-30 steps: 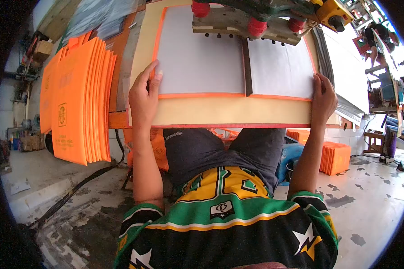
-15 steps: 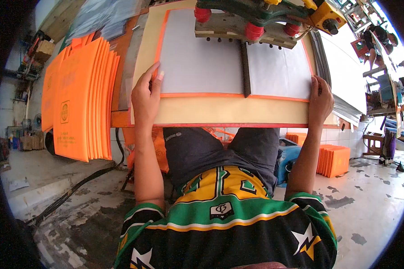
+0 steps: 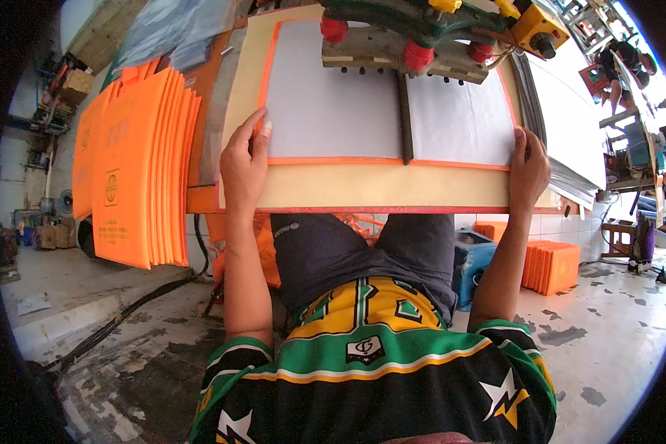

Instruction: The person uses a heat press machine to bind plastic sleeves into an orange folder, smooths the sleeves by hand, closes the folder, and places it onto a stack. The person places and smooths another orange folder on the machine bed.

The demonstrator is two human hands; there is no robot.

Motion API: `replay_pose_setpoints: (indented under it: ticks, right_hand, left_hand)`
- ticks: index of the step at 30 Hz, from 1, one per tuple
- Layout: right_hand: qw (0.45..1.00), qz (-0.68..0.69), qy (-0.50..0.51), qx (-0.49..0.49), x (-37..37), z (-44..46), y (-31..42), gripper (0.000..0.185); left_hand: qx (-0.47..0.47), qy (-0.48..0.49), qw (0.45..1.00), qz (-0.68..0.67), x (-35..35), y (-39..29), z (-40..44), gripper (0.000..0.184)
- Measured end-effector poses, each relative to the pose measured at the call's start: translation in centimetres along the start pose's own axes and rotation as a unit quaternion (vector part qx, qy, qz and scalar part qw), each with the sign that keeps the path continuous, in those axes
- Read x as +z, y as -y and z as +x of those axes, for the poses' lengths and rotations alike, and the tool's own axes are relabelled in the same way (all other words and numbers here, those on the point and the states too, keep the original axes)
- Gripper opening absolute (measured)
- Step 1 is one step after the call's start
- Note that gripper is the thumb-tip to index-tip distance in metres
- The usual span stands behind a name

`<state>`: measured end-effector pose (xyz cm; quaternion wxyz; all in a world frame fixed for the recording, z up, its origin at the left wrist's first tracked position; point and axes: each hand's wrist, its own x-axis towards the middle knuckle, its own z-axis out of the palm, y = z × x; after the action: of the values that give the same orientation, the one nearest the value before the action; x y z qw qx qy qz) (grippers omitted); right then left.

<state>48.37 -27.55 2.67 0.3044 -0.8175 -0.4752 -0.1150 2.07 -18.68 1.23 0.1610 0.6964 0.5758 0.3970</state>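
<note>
An orange-edged sheet with a pale plastic layer (image 3: 333, 111) lies flat on a cream board (image 3: 377, 185). My left hand (image 3: 246, 161) is closed at its left edge, thumb on top near the orange border. At the lower right corner, my right hand (image 3: 529, 163) pinches the opposite edge between thumb and fingers. A dark narrow bar (image 3: 406, 118) runs across the sheet, right of its middle. Above the far part of the sheet sits a green machine head (image 3: 392, 18) with red knobs and a metal plate (image 3: 370, 52); it hides the sheet's far side.
Printed orange bags or folders (image 3: 140, 177) stand in a stack at the left. Clear plastic sheets (image 3: 174, 33) lie behind them. Stacked white sheets (image 3: 570, 111) are at the right. More orange bundles (image 3: 551, 266) and a blue container (image 3: 475, 266) are below. A person (image 3: 625, 63) is far right.
The view has shifted slightly, with the table and stack a little lower. Both hands keep their places at the sheet's edges.
</note>
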Motion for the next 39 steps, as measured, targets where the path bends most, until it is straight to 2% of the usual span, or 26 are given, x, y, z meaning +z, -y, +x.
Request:
replay_pose_setpoints:
  ticks: [4, 6, 8, 9, 10, 11, 12, 14, 16, 18, 20, 29, 39]
  right_hand:
    - [1.000, 0.000, 0.015, 0.005, 0.0, 0.0, -0.4, 0.039]
    - [0.999, 0.045, 0.006, -0.021, 0.1, -0.2, -1.1, 0.040]
    - [0.997, 0.054, 0.005, -0.046, 0.0, -0.6, -1.7, 0.039]
    - [0.996, 0.063, 0.008, -0.069, -0.1, -0.9, -2.0, 0.038]
    - [0.996, 0.063, 0.008, -0.069, -0.3, -1.4, -2.2, 0.038]
    - [0.995, 0.082, 0.033, -0.037, -0.7, -2.0, -2.0, 0.038]
    - [0.993, 0.102, 0.058, -0.004, -0.9, -2.2, -1.9, 0.037]
    - [0.992, 0.117, 0.052, -0.011, -1.0, -2.5, -2.2, 0.036]
    - [0.990, 0.133, 0.046, -0.015, -1.1, -2.8, -2.2, 0.036]
    - [0.988, 0.142, 0.050, 0.025, -1.4, -2.7, -1.5, 0.035]
    - [0.988, 0.141, 0.047, 0.041, -1.4, -2.7, -0.9, 0.034]
    - [0.986, 0.167, 0.012, 0.023, -1.2, -3.0, -1.1, 0.031]
    - [0.991, 0.132, 0.001, 0.009, -1.2, -3.1, -1.0, 0.029]
  left_hand:
    - [-0.005, 0.009, 1.000, 0.003, -0.1, 0.0, 0.0, 0.038]
    - [0.004, 0.006, 1.000, 0.007, -0.4, -0.5, -0.2, 0.038]
    - [-0.052, 0.044, 0.998, -0.009, -0.7, -0.8, -0.4, 0.039]
    - [-0.052, 0.044, 0.998, -0.009, -0.6, -0.5, -0.6, 0.039]
    - [-0.001, 0.023, 1.000, -0.003, -0.3, 0.2, -0.9, 0.040]
    - [0.050, 0.002, 0.999, 0.004, -0.4, 0.0, -0.9, 0.040]
    - [0.050, 0.004, 0.999, 0.004, -0.8, -0.2, -1.3, 0.040]
    - [0.000, 0.084, 0.996, -0.029, -1.9, -1.1, -2.3, 0.048]
    - [0.007, 0.092, 0.995, -0.029, -2.2, -1.3, -3.1, 0.052]
    - [0.012, 0.094, 0.995, -0.029, -2.2, -1.4, -3.2, 0.057]
    - [0.046, 0.062, 0.997, 0.009, -2.0, -1.4, -3.1, 0.060]
    - [0.042, 0.030, 0.999, 0.007, -1.5, -1.1, -3.4, 0.050]
    - [0.045, 0.021, 0.998, 0.033, -1.5, -1.0, -3.5, 0.052]
